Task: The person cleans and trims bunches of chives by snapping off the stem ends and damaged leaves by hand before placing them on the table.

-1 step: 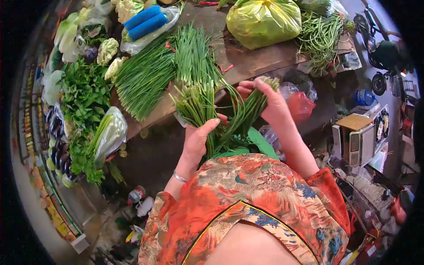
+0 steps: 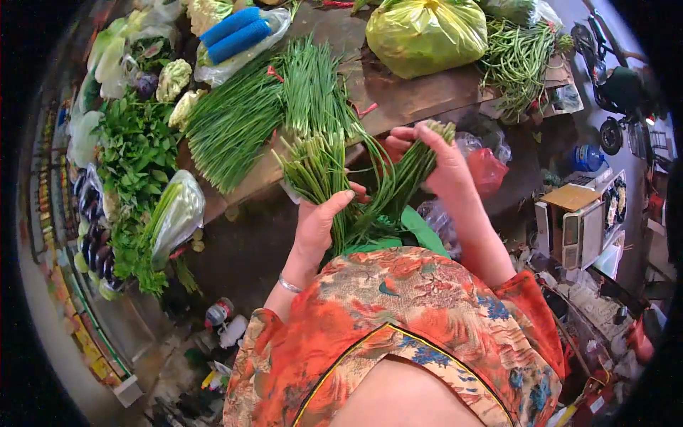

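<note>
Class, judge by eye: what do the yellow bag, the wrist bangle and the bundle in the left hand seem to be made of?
Yellow bag: probably thin, glossy plastic film; it creases and catches bright highlights.
Bangle: likely polished metal, silvery and shiny, though plastic is possible.
Bundle in the left hand: fresh plant stalks, smooth-looking, green with paler ends.

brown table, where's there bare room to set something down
The main bare stretch of tabletop lies ahead of the right hand, between the long thin greens, the yellow bag and the green beans; it runs back between greens and bag. The left side is crowded with those greens, blue cylinders and leafy bunches.
</note>
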Tool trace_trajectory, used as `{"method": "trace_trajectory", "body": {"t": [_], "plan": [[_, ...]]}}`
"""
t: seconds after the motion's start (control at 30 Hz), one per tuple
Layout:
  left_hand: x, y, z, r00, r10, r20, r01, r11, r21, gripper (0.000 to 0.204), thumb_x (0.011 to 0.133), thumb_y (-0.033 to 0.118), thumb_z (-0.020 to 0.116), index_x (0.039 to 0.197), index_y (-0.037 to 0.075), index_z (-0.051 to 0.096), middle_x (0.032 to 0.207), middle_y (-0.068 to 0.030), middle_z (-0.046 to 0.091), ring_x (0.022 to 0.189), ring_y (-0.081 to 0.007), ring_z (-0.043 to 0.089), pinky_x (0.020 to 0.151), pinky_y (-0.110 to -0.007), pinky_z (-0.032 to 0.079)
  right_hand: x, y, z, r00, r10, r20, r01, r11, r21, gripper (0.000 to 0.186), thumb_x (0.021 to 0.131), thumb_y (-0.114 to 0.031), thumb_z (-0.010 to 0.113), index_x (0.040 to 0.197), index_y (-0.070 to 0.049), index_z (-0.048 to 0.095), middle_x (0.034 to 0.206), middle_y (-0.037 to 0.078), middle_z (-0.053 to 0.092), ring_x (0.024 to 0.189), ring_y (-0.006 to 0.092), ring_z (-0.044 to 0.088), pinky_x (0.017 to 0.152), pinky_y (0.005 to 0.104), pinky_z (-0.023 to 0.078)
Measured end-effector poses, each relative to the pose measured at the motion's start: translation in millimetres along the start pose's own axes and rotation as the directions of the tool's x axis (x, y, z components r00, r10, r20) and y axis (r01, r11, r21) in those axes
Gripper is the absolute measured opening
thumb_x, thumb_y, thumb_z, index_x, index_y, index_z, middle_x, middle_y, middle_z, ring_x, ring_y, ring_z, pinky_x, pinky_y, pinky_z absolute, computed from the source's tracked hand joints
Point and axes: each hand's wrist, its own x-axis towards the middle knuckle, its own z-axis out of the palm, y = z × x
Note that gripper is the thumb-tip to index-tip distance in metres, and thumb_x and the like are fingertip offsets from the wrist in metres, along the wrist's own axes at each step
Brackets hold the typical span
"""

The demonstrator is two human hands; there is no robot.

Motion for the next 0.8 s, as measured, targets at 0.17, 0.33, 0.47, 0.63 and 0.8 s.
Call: {"method": "trace_trajectory", "body": {"t": [0.17, 0.33, 0.47, 0.63, 0.8], "plan": [[-2.1, -1.1, -3.4, 0.992, -0.124, -0.013, 0.124, 0.992, -0.032, 0.042, 0.084, 0.006, 0.061, 0.124, 0.003, 0.050, 0.100, -0.0108, 0.067, 0.085, -0.0202, 0.066, 0.073, -0.032, 0.052, 0.3, 2.6, 13.9, 0.997, 0.068, 0.044, -0.063, 0.992, -0.107, 0.019, 0.091, -0.019, 0.060, 0.099, -0.002, 0.059, 0.101, 0.017, 0.067, 0.090, 0.0254, 0.067, 0.078, 0.0403, 0.057], [-1.9, -4.0, -5.5, 0.989, -0.147, -0.014, 0.145, 0.987, -0.065, 0.042, 0.083, 0.008, 0.063, 0.123, 0.003, 0.050, 0.098, -0.0098, 0.066, 0.080, -0.0200, 0.065, 0.069, -0.032, 0.051, 7.0, 28.7, 13.4, 0.996, 0.082, 0.024, -0.078, 0.987, -0.142, 0.025, 0.089, -0.019, 0.065, 0.108, -0.004, 0.061, 0.079, 0.004, 0.061, 0.062, 0.0149, 0.059, 0.056, 0.0301, 0.050], [-5.0, -3.5, -4.7, 0.997, -0.071, 0.039, 0.073, 0.997, -0.034, 0.040, 0.083, 0.008, 0.063, 0.121, 0.003, 0.051, 0.096, -0.0085, 0.065, 0.076, -0.0196, 0.063, 0.068, -0.032, 0.050, 10.1, 32.3, 14.3, 0.986, 0.162, 0.038, -0.157, 0.981, -0.119, 0.030, 0.087, -0.020, 0.067, 0.113, -0.007, 0.060, 0.071, -0.002, 0.052, 0.056, 0.0090, 0.050, 0.051, 0.0269, 0.045], [-5.2, -2.0, -3.8, 0.996, -0.059, 0.061, 0.061, 0.998, -0.032, 0.039, 0.082, 0.007, 0.063, 0.119, 0.003, 0.051, 0.095, -0.0086, 0.065, 0.075, -0.0191, 0.063, 0.068, -0.032, 0.051, 22.1, 30.5, 13.1, 0.919, 0.389, 0.065, -0.377, 0.915, -0.142, 0.023, 0.085, -0.023, 0.070, 0.099, -0.009, 0.060, 0.066, -0.003, 0.048, 0.051, 0.0065, 0.044, 0.048, 0.0226, 0.040], [-9.1, 4.2, -3.7, 0.996, -0.054, 0.064, 0.054, 0.999, 0.006, 0.038, 0.082, 0.005, 0.061, 0.119, 0.001, 0.052, 0.094, -0.0080, 0.065, 0.078, -0.0177, 0.061, 0.073, -0.031, 0.050, 28.2, 33.7, 20.0, 0.919, 0.392, 0.050, -0.380, 0.911, -0.158, 0.016, 0.088, -0.025, 0.068, 0.093, -0.012, 0.059, 0.065, -0.007, 0.045, 0.048, 0.0063, 0.041, 0.047, 0.0242, 0.038]]}}
